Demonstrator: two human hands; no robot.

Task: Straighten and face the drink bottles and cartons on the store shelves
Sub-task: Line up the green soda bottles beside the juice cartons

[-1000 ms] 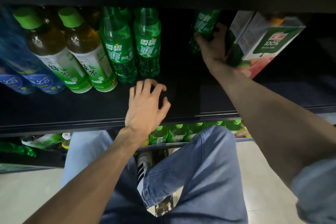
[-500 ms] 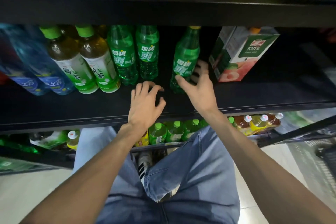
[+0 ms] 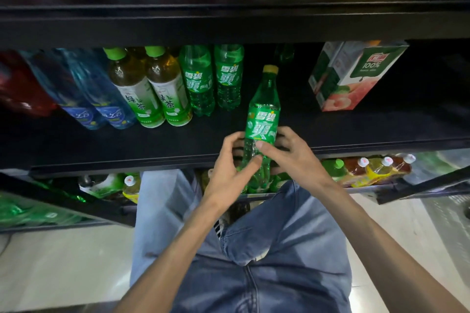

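Up front, at the black shelf's [image 3: 127, 145] edge, left hand [image 3: 229, 175] and right hand [image 3: 295, 157] both grip a green soda bottle [image 3: 263, 119] labelled 雪碧 爽, while green tea bottles [image 3: 157, 94] read 绿茶 and the juice carton [image 3: 351, 76] reads 100%.

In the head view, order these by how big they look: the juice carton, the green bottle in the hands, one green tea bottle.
1. juice carton
2. held green bottle, though nearness to the camera enlarges it
3. right green tea bottle, only slightly smaller, so this ranking is unsure
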